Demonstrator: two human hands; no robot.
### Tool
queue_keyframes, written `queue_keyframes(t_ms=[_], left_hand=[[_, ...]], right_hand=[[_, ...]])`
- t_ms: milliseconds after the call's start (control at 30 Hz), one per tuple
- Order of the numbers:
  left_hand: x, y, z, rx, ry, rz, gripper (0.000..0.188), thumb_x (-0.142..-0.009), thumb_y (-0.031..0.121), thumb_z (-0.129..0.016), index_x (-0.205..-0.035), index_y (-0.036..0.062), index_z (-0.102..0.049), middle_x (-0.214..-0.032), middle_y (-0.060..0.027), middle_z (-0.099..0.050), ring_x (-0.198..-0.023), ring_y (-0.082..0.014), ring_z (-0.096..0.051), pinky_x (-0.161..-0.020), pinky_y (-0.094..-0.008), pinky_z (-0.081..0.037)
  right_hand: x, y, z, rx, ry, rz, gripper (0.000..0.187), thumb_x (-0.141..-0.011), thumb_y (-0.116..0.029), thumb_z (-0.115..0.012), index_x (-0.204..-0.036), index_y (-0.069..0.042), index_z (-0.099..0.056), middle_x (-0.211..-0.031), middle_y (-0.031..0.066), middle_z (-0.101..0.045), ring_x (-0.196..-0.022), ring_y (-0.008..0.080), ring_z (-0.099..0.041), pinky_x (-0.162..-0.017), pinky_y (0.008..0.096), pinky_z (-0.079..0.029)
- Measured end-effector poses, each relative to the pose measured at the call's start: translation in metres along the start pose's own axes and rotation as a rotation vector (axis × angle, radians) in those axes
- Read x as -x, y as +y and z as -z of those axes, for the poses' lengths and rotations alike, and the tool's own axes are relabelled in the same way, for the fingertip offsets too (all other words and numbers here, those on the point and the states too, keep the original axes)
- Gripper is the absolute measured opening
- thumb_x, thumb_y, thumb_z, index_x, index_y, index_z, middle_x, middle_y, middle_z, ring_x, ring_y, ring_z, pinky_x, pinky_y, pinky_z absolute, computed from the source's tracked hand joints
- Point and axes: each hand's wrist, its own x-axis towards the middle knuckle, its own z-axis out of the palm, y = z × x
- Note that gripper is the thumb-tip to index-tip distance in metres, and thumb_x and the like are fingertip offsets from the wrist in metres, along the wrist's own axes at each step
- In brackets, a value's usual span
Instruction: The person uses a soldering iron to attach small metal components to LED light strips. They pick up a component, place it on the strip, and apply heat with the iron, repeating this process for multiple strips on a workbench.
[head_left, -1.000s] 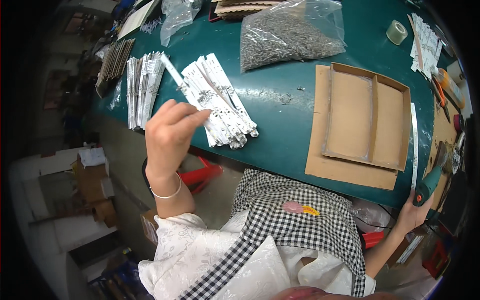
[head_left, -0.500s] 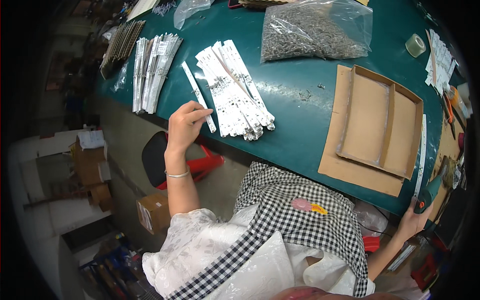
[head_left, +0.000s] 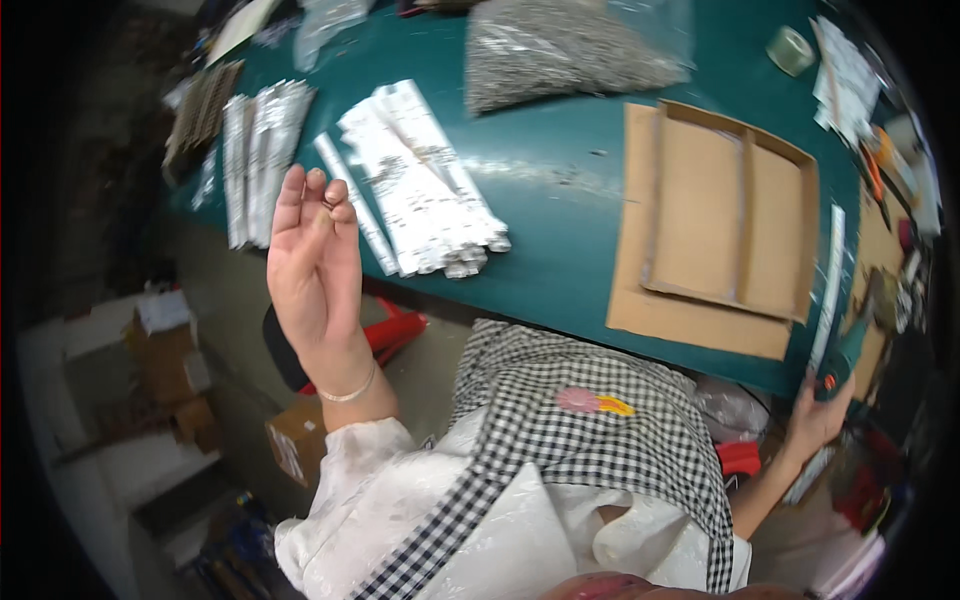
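Observation:
My left hand (head_left: pixel 318 265) is raised palm up in front of the table's near edge. Its thumb tip presses against a finger, and a tiny dark thing seems to sit in that pinch, too small to name. Just right of it, a single narrow white strip (head_left: pixel 356 203) lies on the table, next to a fanned stack of white strips (head_left: pixel 400 165) with dark marks. At the far right, my right hand (head_left: pixel 818 418) is wrapped around a green glue gun (head_left: pixel 845 358). Another white strip (head_left: pixel 830 280) lies just beyond that hand.
On the green table (head_left: pixel 560 250) sits a cardboard tray (head_left: pixel 742 200) with a divider. A clear bag of small greyish pieces (head_left: pixel 570 55) lies at the back. Silvery strip bundles (head_left: pixel 262 150) are at left. A tape roll (head_left: pixel 790 52) and orange-handled tool (head_left: pixel 872 170) are at right.
My left hand has lifted off the single white strip, moved left and turned palm up. The strip stays on the table. My right hand still holds the glue gun. The whole view has shifted slightly.

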Motion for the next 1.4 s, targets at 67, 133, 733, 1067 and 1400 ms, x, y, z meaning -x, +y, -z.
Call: queue_keyframes(t_ms=[67,133,733,1067,1400], left_hand=[[0.007,-0.032,-0.023,0.094,-0.181,0.117,0.04,-0.092,-0.013,-0.06,-0.13,-0.0035,-0.053,-0.127,-0.0163,-0.057,-0.121,-0.0275,-0.055,-0.103,-0.0333,-0.05],[0.014,-0.066,-0.049,0.128,-0.194,0.297,0.033,-0.094,-0.009,-0.061,-0.126,-0.0025,-0.057,-0.123,-0.0178,-0.061,-0.111,-0.0272,-0.062,-0.096,-0.0314,-0.057],[0.033,-0.142,-0.111,-0.153,-0.372,0.555,0.029,-0.096,-0.001,-0.064,-0.123,-0.0095,-0.058,-0.113,-0.0284,-0.069,-0.092,-0.0321,-0.074,-0.078,-0.038,-0.065],[0.038,-0.162,-0.126,-0.265,-0.604,0.437,0.012,-0.094,0.005,-0.07,-0.101,-0.0052,-0.066,-0.094,-0.0147,-0.067,-0.074,-0.0194,-0.065,-0.06,-0.0273,-0.054],[0.043,-0.173,-0.165,-0.744,-0.836,0.049,0.017,-0.074,-0.006,-0.083,-0.088,-0.0039,-0.073,-0.088,-0.0116,-0.072,-0.075,-0.0165,-0.067,-0.065,-0.026,-0.053]], right_hand=[[0.003,0.0,-0.001,-0.035,0.007,-0.007,0.052,-0.085,-0.012,-0.079,-0.132,-0.002,-0.057,-0.11,0.0171,-0.069,-0.098,0.0293,-0.067,-0.09,0.0368,-0.051],[0.005,0.001,-0.001,-0.079,0.005,-0.004,0.054,-0.083,-0.008,-0.08,-0.132,-0.001,-0.057,-0.111,0.016,-0.069,-0.099,0.0284,-0.067,-0.09,0.0354,-0.051],[0.04,-0.132,0.025,-1.277,-0.326,-0.397,0.075,-0.072,0.019,-0.075,-0.14,0.006,-0.045,-0.104,0.0108,-0.06,-0.08,0.0145,-0.062,-0.07,0.0289,-0.054],[0.037,-0.162,-0.008,-1.222,-0.271,-0.242,0.045,-0.083,-0.001,-0.075,-0.124,0.002,-0.055,-0.103,0.0125,-0.069,-0.092,0.0182,-0.07,-0.078,0.0324,-0.055],[0.011,-0.163,0.005,-1.451,-0.291,-0.107,0.061,-0.082,0.016,-0.069,-0.136,0.002,-0.044,-0.117,0.0114,-0.055,-0.093,0.0213,-0.065,-0.08,0.0343,-0.058]])
